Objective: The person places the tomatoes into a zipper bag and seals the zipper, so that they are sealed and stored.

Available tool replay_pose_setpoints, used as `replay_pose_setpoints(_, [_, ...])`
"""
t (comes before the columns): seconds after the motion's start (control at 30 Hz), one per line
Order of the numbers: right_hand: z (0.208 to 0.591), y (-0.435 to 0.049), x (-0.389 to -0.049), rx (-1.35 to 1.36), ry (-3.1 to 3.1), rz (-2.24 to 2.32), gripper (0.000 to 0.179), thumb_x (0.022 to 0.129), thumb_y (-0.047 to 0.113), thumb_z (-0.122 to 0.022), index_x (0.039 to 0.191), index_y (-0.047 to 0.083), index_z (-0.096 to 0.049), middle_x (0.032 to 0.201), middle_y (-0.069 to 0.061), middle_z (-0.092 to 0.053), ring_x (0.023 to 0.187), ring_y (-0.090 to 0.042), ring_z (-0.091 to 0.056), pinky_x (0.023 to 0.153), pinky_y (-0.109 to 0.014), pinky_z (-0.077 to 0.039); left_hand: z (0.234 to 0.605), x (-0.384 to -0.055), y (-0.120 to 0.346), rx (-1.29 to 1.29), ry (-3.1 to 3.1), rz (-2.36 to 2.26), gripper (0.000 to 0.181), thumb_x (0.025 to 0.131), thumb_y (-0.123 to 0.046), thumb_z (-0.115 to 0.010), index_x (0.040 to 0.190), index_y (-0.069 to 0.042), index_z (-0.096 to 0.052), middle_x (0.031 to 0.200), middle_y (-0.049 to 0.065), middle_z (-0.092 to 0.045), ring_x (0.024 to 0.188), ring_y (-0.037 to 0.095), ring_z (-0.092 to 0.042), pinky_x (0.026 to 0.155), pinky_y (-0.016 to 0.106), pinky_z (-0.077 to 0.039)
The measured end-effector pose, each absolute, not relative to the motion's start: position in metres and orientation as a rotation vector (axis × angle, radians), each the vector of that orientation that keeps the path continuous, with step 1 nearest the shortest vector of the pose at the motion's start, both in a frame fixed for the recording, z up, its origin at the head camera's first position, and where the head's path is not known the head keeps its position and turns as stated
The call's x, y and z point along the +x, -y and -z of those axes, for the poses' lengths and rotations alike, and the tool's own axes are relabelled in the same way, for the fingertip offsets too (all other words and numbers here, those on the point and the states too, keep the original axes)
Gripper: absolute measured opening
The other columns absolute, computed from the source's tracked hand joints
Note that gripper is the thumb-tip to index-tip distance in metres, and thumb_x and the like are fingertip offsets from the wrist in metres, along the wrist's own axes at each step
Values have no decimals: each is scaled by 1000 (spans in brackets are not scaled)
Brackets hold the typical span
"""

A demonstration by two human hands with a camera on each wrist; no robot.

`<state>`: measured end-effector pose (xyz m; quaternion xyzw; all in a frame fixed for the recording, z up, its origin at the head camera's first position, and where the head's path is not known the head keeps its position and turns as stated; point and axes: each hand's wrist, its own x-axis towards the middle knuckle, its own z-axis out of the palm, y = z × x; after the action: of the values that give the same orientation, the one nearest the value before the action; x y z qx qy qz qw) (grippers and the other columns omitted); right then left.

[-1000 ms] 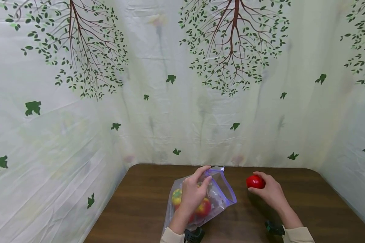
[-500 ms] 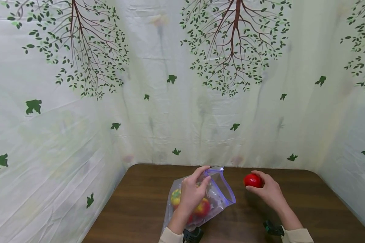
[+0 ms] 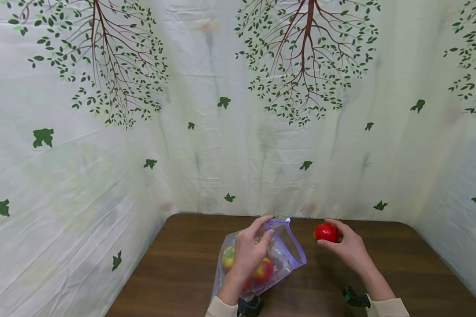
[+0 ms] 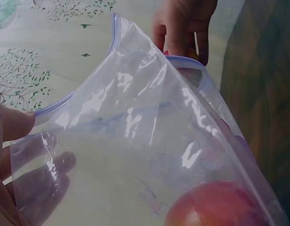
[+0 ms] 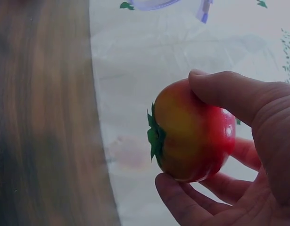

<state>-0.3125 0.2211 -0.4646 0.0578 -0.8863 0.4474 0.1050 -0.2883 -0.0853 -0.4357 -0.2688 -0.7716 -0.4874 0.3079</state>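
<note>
My right hand (image 3: 352,250) grips a glossy red tomato (image 3: 324,233) between thumb and fingers, above the table to the right of the bag. In the right wrist view the tomato (image 5: 189,134) shows a yellow top and a green leafy calyx pointing left. With thumb and fingers, my left hand (image 3: 247,252) pinches the rim of a clear zip bag (image 3: 282,257). Its purple-edged mouth gapes toward the right hand. Inside lie several similar red-and-yellow tomatoes (image 3: 264,269), partly hidden by the left hand and wrist. The left wrist view shows the bag's film (image 4: 130,108) stretched up from the hold.
The brown wooden table (image 3: 182,259) carries the bag. A pale curtain (image 3: 262,167) printed with trees and leaves stands behind the table and along both sides. Each wrist wears a dark strapped device, such as the right wrist camera (image 3: 356,298).
My right hand has moved a little left and slightly away from me with the tomato, closer to the bag's mouth. The left hand and the bag have hardly moved.
</note>
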Motion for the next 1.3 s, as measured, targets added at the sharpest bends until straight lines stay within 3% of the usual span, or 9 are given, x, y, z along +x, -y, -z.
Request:
replay_pose_setpoints(0.37, [450, -219, -308, 201, 2600, -1291, 79, 80, 45, -84, 144, 13, -49, 137, -19, -55, 111, -36, -55, 78, -44, -58, 435, -289, 86, -726, 2043, 1336, 32, 98, -20, -69, 129, -17, -66, 122, 1, -71, 105, 18, -70, 83, 46, -58])
replay_pose_setpoints(0.73, [440, -213, -302, 245, 2566, -1291, 75, 81, 42, -84, 143, 14, -52, 136, -18, -56, 110, -35, -58, 77, -43, -59, 435, -290, 86, -726, 2036, 1342, 32, 97, -19, -69, 129, -19, -66, 119, 0, -72, 106, 17, -69, 84, 45, -58])
replay_pose_setpoints(0.93, [435, -208, -297, 258, 2548, -1327, 74, 81, 42, -85, 142, 16, -52, 135, -18, -57, 110, -35, -59, 78, -42, -59, 434, -289, 86, -713, 2049, 1344, 32, 97, -19, -70, 129, -21, -66, 120, 0, -72, 108, 16, -68, 87, 37, -57])
replay_pose_setpoints(1.3, [425, -202, -291, 294, 2524, -1332, 73, 81, 40, -85, 142, 16, -53, 134, -16, -58, 110, -35, -61, 80, -42, -59, 433, -289, 87, -708, 2039, 1334, 33, 96, -18, -71, 129, -24, -66, 121, 1, -71, 109, 15, -68, 87, 39, -57])
